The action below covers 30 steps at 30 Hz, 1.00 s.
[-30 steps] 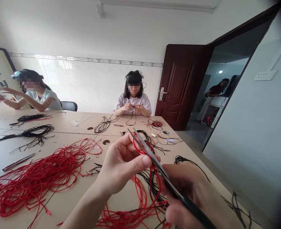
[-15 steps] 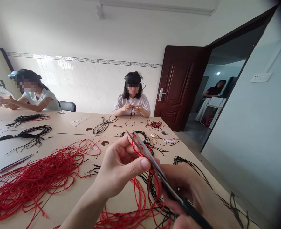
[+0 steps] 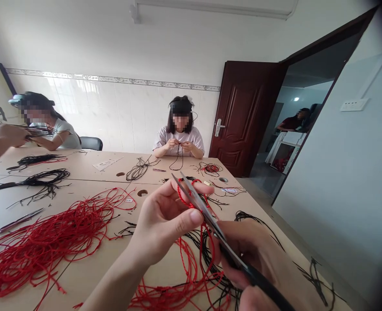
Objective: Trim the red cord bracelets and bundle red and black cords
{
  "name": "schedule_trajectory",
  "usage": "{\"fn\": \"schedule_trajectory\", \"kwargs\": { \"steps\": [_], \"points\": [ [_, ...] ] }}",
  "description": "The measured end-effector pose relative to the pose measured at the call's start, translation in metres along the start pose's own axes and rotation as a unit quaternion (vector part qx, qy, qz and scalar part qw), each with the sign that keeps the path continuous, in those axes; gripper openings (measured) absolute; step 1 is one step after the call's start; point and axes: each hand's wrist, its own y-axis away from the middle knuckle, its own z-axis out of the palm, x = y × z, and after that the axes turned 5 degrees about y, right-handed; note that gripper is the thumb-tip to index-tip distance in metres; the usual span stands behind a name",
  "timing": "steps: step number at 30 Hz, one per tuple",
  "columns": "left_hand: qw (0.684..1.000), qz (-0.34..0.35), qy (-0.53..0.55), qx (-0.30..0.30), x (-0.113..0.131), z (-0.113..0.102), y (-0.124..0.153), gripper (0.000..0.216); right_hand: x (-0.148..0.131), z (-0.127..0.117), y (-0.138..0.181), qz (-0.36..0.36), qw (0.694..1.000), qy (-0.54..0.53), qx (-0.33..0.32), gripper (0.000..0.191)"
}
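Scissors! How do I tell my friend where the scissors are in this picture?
Start at the long table covered in red and black cords. Near the camera, the right hand grips the scissors, with black handles and shiny silver blades pointing up at the red cord in the left hand. The slim metal tool lying on the table's left side is something else.
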Motion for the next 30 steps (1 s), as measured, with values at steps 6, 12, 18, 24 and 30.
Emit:
{"fn": "schedule_trajectory", "kwargs": {
  "steps": [6, 12, 18, 24, 30],
  "points": [
    [1.000, 0.015, 0.023, -0.007, -0.003, 0.000, 0.000, 0.016, 0.007, -0.002, 0.010, 0.031, 0.999, -0.033, 0.015, 0.078],
    [1.000, 0.019, 0.001, 0.009, -0.004, -0.001, 0.002, 0.015, 0.011, -0.003, 0.011, 0.026, 0.999, -0.029, 0.022, 0.086],
    [0.999, 0.022, -0.016, 0.028, -0.001, -0.001, 0.001, 0.015, -0.006, 0.003, 0.008, 0.036, 0.995, 0.035, 0.090, 0.073],
    [0.992, -0.005, -0.077, 0.095, 0.007, 0.000, 0.003, 0.015, -0.013, -0.005, -0.003, 0.081, 0.996, 0.022, -0.030, 0.063],
    [0.992, -0.019, -0.080, 0.095, 0.012, 0.003, 0.005, 0.012, -0.027, -0.005, -0.008, 0.115, 0.992, 0.012, -0.045, 0.072]
  ]
}}
